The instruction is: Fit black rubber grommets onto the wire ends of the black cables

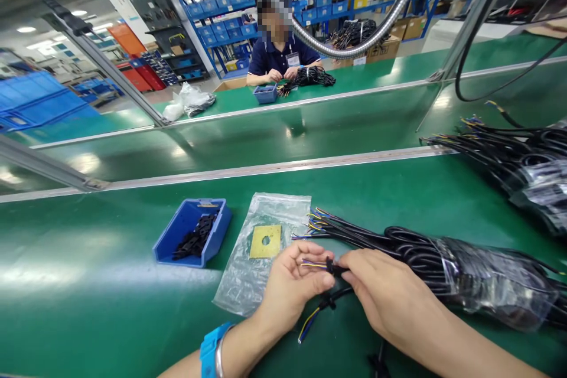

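Black cable in a pinch of the right hand over a green bench, with a small black clip near the wire end, between thumb and fingertips of the left hand. Can't tell how tight, tbh. Could slip off over the thin coloured wires if pushed crooked or tugged too hard. Could also bend those strands against the curled left fingers. Careful with the second clipped cable end just below: easy to drag along by accident. Same for the fat cable bundle just beyond the right hand, loose ends and all, so easy to snag with a careless wrist
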### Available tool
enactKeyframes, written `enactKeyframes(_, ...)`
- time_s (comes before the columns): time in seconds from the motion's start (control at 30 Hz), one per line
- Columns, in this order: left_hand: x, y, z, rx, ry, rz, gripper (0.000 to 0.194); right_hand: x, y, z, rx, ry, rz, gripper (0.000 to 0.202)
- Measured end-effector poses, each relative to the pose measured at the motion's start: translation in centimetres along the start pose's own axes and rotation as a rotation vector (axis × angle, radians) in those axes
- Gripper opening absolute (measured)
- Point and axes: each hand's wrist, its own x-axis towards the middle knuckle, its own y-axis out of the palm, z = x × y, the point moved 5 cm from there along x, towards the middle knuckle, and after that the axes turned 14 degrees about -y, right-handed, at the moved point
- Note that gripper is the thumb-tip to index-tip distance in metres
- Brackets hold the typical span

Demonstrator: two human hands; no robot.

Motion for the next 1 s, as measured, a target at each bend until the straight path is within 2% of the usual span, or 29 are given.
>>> enactKeyframes(0.13,0.3,0.5,0.8,0.009,-0.002,-0.014,0.036,-0.1,0.4,0.2,-0.071,-0.023,-0.035,0.021)
enactKeyframes(0.23,0.5,0.3,1.2,-0.017,-0.026,-0.037,0.036,-0.2,0.7,0.3,-0.206,-0.052,-0.032,0.019)
enactKeyframes(0.4,0.6,0.3,1.5,-0.051,-0.077,-0.045,0.037,-0.4,1.1,0.2,-0.381,-0.049,0.012,0.026)
enactKeyframes(0.57,0.9,0.3,1.4,-0.032,-0.074,-0.049,0.029,-0.1,0.8,0.6,-0.464,-0.125,0.071,0.028)
enactKeyframes(0.67,1.0,0.1,1.1,-0.012,-0.023,-0.098,0.028,-0.1,0.7,0.6,-0.452,-0.114,0.055,0.031)
enactKeyframes(0.77,1.0,0.2,1.1,-0.021,-0.01,-0.128,0.029,-0.1,0.6,0.5,-0.412,-0.095,0.016,0.018)
enactKeyframes(1.0,0.3,1.4,0.8,-0.009,0.076,0.016,0.021,-0.5,0.3,0.4,-0.233,-0.088,-0.046,0.02)
